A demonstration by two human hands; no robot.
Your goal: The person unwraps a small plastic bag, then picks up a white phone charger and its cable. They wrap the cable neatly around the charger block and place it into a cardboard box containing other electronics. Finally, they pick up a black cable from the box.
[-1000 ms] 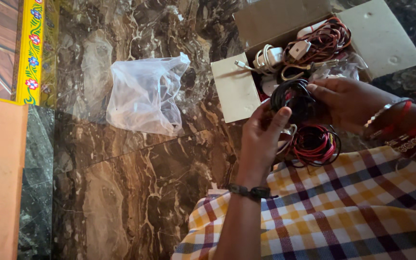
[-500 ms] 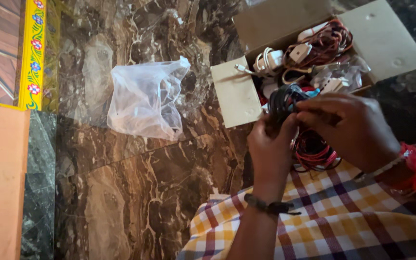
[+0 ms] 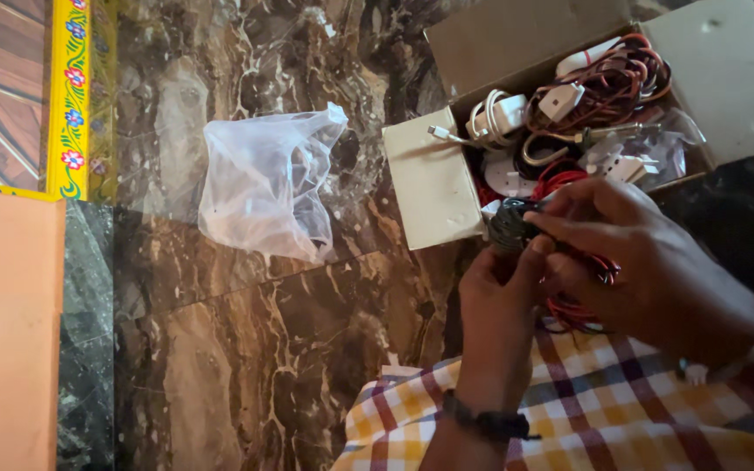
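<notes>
Centrally, we saw black cable coil (image 3: 511, 225) pinched between left hand (image 3: 497, 292) below and right hand (image 3: 647, 262) at right, both closed on it; cardboard box (image 3: 434, 179) just above.

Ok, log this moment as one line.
left hand: holds black cable coil | right hand: pinches same coil | red wire bundle: beneath hands | cardboard box: open, behind | plastic bag: on marble floor

Black cable coil (image 3: 511, 225) mostly hidden by hands; red wire coil (image 3: 579, 307) half covered; cardboard box (image 3: 726, 61) cut off.
</notes>
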